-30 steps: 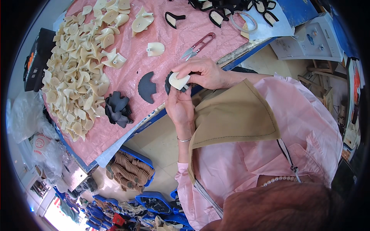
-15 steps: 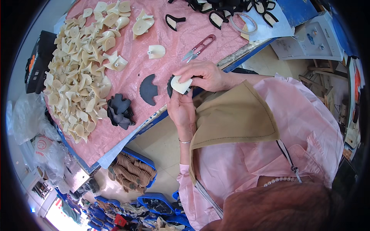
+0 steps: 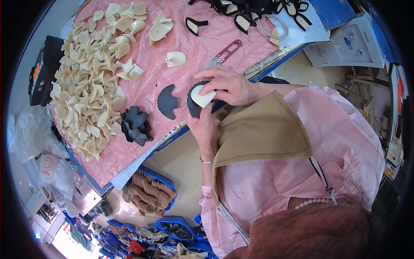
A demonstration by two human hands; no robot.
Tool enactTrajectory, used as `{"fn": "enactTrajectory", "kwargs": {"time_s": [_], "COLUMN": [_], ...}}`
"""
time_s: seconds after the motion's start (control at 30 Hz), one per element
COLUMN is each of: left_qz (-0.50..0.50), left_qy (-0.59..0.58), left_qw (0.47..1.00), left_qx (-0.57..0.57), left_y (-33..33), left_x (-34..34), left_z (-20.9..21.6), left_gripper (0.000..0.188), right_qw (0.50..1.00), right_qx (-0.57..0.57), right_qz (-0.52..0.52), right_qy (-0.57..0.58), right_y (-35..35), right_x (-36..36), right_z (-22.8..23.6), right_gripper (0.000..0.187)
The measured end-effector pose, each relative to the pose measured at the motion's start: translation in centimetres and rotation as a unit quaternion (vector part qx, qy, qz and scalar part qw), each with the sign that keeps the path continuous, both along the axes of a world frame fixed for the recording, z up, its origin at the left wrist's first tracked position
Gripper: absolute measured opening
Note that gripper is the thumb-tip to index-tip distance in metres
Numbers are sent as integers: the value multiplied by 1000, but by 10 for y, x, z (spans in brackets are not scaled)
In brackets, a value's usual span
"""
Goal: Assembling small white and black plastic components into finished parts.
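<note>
A cream curved plastic piece (image 3: 202, 96) lies against a dark grey scallop-edged crescent pad (image 3: 192, 102), held between my two hands over the table edge. My left hand (image 3: 202, 129) grips the pad and the piece from below, its thumb at the lower edge. My right hand (image 3: 230, 86) is closed on the plastic piece from the right, thumb and fingers at its face and upper edge. A second dark grey crescent pad (image 3: 167, 102) lies flat beside them. Thread snips (image 3: 227, 51) with dark red handles lie just beyond my right hand, blade tips partly hidden. A single cream piece (image 3: 176, 59) sits nearby.
A large heap of cream plastic pieces (image 3: 92, 82) covers the table's left side. Dark grey pads (image 3: 135, 125) are stacked in front. Black-edged pieces (image 3: 244, 22) and a tape ring (image 3: 280, 26) lie at the back. Blue bins (image 3: 173, 203) stand on the floor.
My right hand's fingers have lifted and spread over the plastic piece. More of the dark pad shows around its left side. My left hand's fingers have shifted lower, with its thumb now upright.
</note>
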State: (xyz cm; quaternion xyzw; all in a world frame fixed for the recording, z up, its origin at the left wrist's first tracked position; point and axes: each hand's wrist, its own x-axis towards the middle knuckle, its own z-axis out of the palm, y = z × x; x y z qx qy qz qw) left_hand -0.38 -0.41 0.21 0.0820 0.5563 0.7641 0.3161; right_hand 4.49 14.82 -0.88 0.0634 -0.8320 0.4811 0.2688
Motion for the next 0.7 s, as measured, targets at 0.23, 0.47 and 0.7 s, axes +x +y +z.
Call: {"fn": "enactTrajectory", "kwargs": {"time_s": [0.23, 0.47, 0.7], "left_qz": [-16, -143, -117], "left_qy": [22, 10, 53], "left_qw": [999, 989, 986], "left_qx": [-29, -46, -106], "left_y": [-9, -25, -23], "left_x": [-4, -1, 6], "left_z": [-2, 21, 20], "left_gripper": [29, 22, 19], "right_qw": [998, 879, 838], "right_qx": [37, -369, -369], "right_qz": [34, 149, 233], "right_qy": [-37, -264, -327], "right_y": [5, 19, 20], "right_x": [10, 1, 3], "right_z": [17, 28, 17], "right_gripper": [30, 29, 19]}}
